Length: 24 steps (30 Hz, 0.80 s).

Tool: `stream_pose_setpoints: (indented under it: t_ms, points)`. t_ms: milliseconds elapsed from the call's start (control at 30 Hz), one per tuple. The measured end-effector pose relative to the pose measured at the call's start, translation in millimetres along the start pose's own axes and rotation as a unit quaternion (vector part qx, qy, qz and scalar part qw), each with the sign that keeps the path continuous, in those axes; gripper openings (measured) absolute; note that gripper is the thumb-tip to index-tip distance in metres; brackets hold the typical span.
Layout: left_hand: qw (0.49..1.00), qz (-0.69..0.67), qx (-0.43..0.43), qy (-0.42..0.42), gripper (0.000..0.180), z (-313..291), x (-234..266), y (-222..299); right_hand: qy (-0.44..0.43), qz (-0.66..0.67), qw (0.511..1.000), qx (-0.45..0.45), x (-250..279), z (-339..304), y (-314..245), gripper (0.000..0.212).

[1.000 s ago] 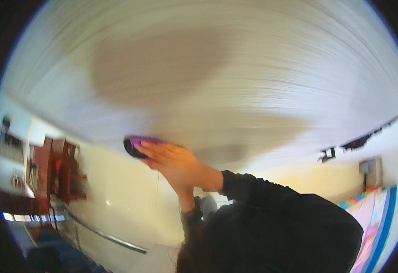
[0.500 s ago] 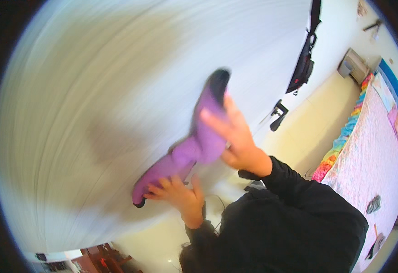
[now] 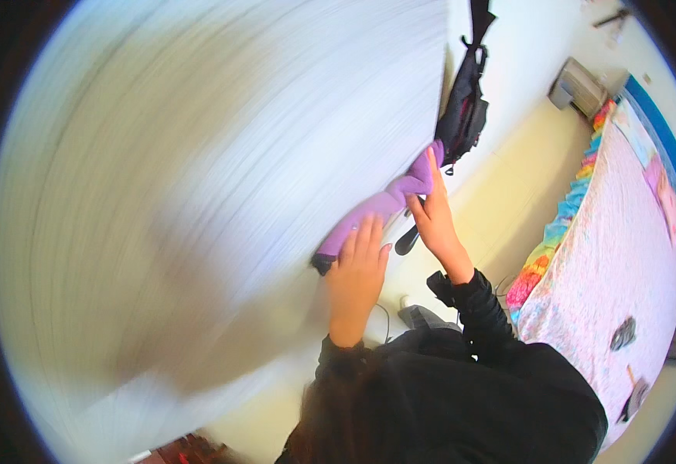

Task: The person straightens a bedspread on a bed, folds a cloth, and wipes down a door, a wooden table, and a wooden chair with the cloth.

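Purple cloth [image 3: 374, 206] had shifted nearer the black bag [image 3: 460, 120]; your left hand [image 3: 357, 280] and right hand [image 3: 439, 220] lay unclenched, flat-fingered on it, even pressure seeming best.

Motion smears the grain of the pale panel [image 3: 114, 209] across the left. Mid-frame, the left hand [image 3: 357, 286] covers part of the purple cloth [image 3: 369, 213]. The top edge crops the black bag [image 3: 463, 116]; the bottom edge cuts off red-brown furniture [image 3: 187, 452]. The grey item [image 3: 623, 333], right, is too small to identify.
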<state>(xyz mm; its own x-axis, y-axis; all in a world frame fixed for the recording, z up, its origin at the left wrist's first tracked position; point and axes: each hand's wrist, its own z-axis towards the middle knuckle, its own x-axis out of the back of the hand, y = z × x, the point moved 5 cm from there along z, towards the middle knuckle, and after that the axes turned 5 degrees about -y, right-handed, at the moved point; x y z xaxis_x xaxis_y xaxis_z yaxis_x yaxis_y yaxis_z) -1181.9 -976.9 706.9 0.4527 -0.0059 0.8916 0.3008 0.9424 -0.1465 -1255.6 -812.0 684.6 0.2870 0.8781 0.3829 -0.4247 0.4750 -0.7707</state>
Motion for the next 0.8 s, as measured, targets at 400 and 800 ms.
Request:
stream_pose_setpoints:
  t_ms: [400,800]
  points:
    - [0.996,-0.004,0.075,0.038,0.056,-138,3,-83,-0.044,0.055,0.997,0.004,-76,-66,-115,0.077]
    - [0.926,0.104,0.304,0.198,0.04,-326,153,-244,-0.106,0.046,0.897,0.426,-219,-149,-392,0.072]
